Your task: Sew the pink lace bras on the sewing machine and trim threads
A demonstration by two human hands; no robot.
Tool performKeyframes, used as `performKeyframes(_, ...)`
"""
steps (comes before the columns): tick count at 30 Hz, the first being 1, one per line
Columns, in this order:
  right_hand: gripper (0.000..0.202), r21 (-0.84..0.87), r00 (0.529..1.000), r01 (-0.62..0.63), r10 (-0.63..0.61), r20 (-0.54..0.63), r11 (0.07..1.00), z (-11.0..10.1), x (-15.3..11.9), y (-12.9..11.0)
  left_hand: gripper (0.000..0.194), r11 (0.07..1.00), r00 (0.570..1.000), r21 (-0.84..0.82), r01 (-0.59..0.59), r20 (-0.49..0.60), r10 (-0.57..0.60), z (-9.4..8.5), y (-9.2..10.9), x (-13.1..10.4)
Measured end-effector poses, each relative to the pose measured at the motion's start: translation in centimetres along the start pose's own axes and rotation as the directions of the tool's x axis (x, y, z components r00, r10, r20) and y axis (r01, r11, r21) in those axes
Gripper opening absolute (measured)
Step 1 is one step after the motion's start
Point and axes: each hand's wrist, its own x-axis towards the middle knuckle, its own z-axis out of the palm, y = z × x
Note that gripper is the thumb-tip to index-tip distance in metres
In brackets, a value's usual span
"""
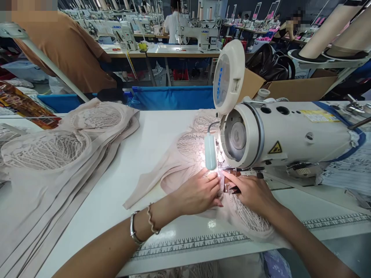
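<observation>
A pale pink lace bra [185, 154] lies under the head of a white sewing machine [290, 131], around a brightly lit needle area. My left hand [203, 191] is closed with its fingertips pressing the fabric just left of the needle area. On the right, my right hand [252, 191] grips the cloth, its index finger reaching toward the needle area. A dark pointed object [235, 189] shows by its fingers; I cannot make out what it is. One lace cup [249, 214] spreads below that hand. The needle itself is hidden.
A stack of similar lace pieces [69, 154] covers the table's left side. A printed ruler [191, 245] runs along the front edge. Above the machine head, a round cover [228, 77] stands raised. Thread cones [324, 31] stand at upper right; a person in brown [63, 54] is at upper left.
</observation>
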Motion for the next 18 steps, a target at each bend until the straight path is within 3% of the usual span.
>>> performKeyframes(5,0.063,0.011,0.991,0.086,-0.085,-0.099,0.996,0.16,0.16,0.39,0.061,0.999,0.998,0.022,0.037,0.04,-0.038,-0.27,-0.07,-0.04)
performKeyframes(12,0.065,0.004,0.995,0.06,-0.06,-0.081,0.998,0.47,0.02,0.67,0.064,0.995,0.994,0.041,0.092,0.052,-0.094,-0.3,-0.16,0.05)
performKeyframes(18,0.068,-0.014,0.997,0.047,-0.048,-0.064,0.999,0.88,-0.1,0.77,0.041,0.974,0.971,-0.046,0.223,0.099,-0.218,-0.23,0.41,0.32)
